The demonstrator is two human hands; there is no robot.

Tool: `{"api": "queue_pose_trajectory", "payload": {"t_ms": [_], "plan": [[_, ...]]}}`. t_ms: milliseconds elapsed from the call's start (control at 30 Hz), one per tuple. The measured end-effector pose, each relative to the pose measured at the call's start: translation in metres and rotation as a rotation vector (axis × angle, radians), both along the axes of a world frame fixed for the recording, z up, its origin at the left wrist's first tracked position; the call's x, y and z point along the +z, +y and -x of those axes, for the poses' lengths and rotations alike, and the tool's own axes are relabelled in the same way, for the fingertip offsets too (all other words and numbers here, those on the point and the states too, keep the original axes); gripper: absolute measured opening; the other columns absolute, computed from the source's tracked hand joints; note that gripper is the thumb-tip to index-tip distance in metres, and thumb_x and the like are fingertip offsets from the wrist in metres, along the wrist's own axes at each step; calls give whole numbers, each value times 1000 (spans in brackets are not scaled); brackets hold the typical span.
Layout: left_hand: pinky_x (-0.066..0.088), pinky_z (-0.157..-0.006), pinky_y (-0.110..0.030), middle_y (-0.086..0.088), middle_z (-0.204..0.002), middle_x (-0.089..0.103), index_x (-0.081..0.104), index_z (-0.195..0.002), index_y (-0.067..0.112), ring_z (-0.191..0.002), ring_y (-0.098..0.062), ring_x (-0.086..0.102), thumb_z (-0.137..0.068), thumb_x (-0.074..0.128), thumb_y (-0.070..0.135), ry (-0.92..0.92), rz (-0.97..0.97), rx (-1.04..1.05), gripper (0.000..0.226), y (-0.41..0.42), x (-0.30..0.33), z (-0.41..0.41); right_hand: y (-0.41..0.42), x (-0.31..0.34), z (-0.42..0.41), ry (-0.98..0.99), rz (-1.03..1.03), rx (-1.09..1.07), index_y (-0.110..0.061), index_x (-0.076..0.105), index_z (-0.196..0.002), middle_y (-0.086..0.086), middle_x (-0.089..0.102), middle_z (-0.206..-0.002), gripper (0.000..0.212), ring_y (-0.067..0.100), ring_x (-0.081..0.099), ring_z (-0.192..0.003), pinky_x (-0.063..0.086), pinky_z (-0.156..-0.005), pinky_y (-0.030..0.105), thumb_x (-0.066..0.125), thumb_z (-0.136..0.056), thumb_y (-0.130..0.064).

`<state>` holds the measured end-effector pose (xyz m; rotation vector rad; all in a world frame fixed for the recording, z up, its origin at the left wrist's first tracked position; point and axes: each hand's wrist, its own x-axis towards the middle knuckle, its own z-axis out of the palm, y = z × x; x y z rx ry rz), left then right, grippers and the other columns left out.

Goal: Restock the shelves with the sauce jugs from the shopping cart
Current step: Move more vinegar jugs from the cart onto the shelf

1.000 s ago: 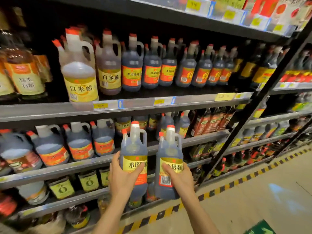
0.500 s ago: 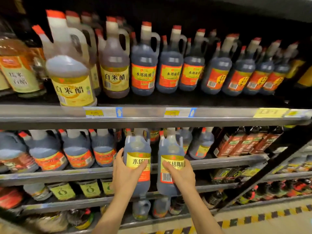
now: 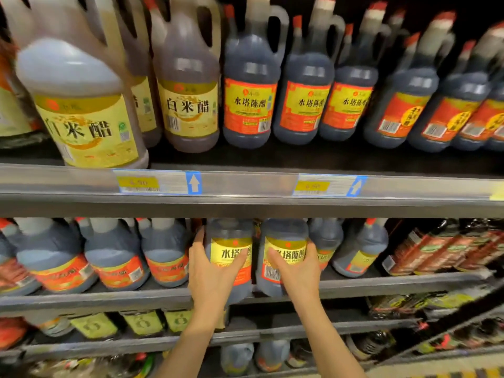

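Two dark sauce jugs with yellow and red labels stand side by side at the front of the middle shelf (image 3: 381, 282). My left hand (image 3: 215, 271) grips the left jug (image 3: 231, 241) around its lower body. My right hand (image 3: 297, 271) grips the right jug (image 3: 286, 238) the same way. Both jug bases sit at the shelf's front lip. Their necks and caps are hidden behind the upper shelf rail (image 3: 245, 186).
More dark jugs fill the middle shelf on the left (image 3: 114, 257) and behind on the right (image 3: 360, 246). The upper shelf carries pale vinegar jugs (image 3: 79, 105) and dark jugs (image 3: 248, 91). Flat sauce pouches (image 3: 436, 252) lie at the right. Lower shelves hold more bottles.
Both hands have carried the two jugs forward and up to the middle shelf, so their bases now meet its front edge. The view has closed in on the shelves.
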<state>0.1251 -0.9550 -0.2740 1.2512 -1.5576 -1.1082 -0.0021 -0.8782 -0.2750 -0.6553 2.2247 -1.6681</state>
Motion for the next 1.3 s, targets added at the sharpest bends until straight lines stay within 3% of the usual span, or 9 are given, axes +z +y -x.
{"api": "queue_pose_trajectory", "payload": {"t_ms": [100,200,367,467,633,700,833,1000,1300], "plan": [[43,-93,-44,-3,-123,48,35,-136,19,-119,-26,47,-63,82,37,6,64,50,89,-6,-5,7,-6,-10,4,36,38,-30,-28,48,-114,3,59,-112,69,21,59,-104,52,-88,46,81,-56,-44],[41,-94,-41,-8,-129,47,35,-139,20,-121,-28,45,-60,84,32,25,105,88,93,-10,-10,16,-6,-21,7,77,76,-22,-25,44,-114,5,55,-112,67,22,56,-105,50,-89,46,84,-60,-32],[42,-98,-43,-11,-131,46,36,-138,16,-122,-28,45,-58,86,26,59,139,125,95,-15,-26,24,-10,-26,11,171,189,52,-38,44,-108,-5,57,-108,64,10,58,-102,50,-83,24,75,-53,-45],[41,-101,-44,-11,-132,45,35,-138,16,-123,-28,44,-57,86,24,73,156,117,96,-20,-34,28,-15,-26,15,190,262,103,-38,46,-109,-11,60,-109,61,-4,60,-98,48,-79,10,73,-54,-40],[39,-103,-40,-9,-135,42,31,-141,16,-126,-24,42,-58,87,25,46,161,57,100,-19,-43,23,-16,-37,14,172,246,148,-36,46,-105,-20,57,-105,61,-13,58,-93,43,-72,2,78,-53,-37],[40,-100,-39,-4,-136,42,28,-142,20,-127,-22,40,-60,85,30,-11,175,30,100,-16,-45,18,-13,-42,15,160,203,170,-38,43,-102,-23,54,-104,62,-16,56,-92,42,-70,0,85,-59,-22],[45,-92,-46,3,-139,43,23,-140,31,-127,-23,41,-62,79,49,-174,152,56,98,-4,-44,7,-2,-51,15,125,95,214,-33,40,-100,-11,58,-106,59,4,60,-98,49,-73,11,85,-63,-22],[47,-89,-46,-4,-140,42,20,-141,22,-126,-28,43,-63,78,50,-238,136,67,102,-2,-44,5,-2,-56,18,131,9,212,-21,40,-109,1,59,-114,65,17,60,-104,53,-86,35,84,-63,-31],[48,-83,-45,-16,-128,48,29,-137,5,-119,-35,48,-64,82,37,-244,226,55,95,-11,-42,16,-17,-49,26,186,37,210,-5,36,-134,5,54,-126,82,11,54,-109,41,-80,4,83,-67,-16]]}}
